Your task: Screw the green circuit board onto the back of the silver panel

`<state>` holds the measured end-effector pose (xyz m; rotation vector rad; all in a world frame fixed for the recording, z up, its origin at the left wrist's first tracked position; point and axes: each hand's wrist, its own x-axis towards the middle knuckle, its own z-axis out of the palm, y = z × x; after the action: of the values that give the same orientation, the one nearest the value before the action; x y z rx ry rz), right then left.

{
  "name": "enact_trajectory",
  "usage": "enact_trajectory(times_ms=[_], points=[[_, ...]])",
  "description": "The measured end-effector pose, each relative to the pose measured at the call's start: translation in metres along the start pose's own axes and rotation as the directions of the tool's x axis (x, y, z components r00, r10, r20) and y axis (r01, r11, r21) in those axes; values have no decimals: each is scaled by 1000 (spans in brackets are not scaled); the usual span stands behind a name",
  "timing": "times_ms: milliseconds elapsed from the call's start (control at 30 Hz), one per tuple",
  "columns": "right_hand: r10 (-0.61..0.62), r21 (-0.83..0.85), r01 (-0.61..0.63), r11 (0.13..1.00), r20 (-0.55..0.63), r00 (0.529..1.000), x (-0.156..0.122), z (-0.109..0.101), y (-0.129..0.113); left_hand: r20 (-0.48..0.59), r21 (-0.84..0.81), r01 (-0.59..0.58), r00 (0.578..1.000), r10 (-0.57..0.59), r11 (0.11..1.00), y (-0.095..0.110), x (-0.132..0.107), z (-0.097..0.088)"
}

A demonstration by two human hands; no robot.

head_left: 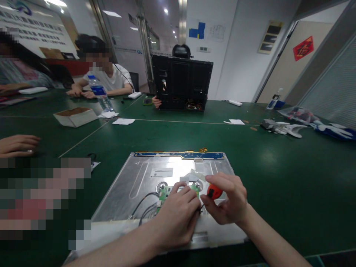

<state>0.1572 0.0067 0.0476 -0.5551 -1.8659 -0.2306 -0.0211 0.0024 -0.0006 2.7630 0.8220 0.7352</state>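
A flat metal display panel (pixel 125 189) lies in front of me, with a blue circuit strip (pixel 178 155) along its far edge. My left hand (pixel 182 211) rests over a green circuit board (pixel 164 192) on the panel. Its fingers are curled and close together, and what is under them is hidden. My right hand (pixel 229 196) pinches the orange and black handle of a screwdriver (pixel 214 191) between thumb and fingers. The screwdriver's tip is hidden by my left hand. Dark cables (pixel 144 203) run from the board's left side. A strip of clear tape (pixel 198 174) stands up beside the right fingertips.
Across the green table (pixel 278 178) a person holds up a black panel housing (pixel 182 83). Another person's hand (pixel 19 145) lies at left. A white box (pixel 75 116), a water bottle (pixel 100 92), paper (pixel 124 121) and gloves (pixel 289 129) lie around the table.
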Motion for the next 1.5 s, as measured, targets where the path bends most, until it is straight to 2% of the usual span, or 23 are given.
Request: enact_trajectory(times_ms=[167, 333, 733, 1100, 1500], points=[[0, 66, 0, 998, 1, 1000, 0, 0, 0, 36, 23, 16, 999, -17, 1000, 2, 1, -2], [1, -4, -1, 1000, -27, 1000, -2, 1, -2, 32, 31, 30, 999, -31, 999, 2, 2, -2], [-4, -41, 3, 999, -17, 1000, 0, 1, -2, 25, 39, 17, 1000, -18, 999, 2, 1, -1], [1, 2, -1, 1000, -13, 1000, -2, 2, -1, -8, 10, 26, 1000, -26, 1000, 3, 1, -2], [31, 25, -31, 999, 20, 999, 0, 0, -1, 30, 40, -1, 1000, 0, 999, 0, 2, 0]])
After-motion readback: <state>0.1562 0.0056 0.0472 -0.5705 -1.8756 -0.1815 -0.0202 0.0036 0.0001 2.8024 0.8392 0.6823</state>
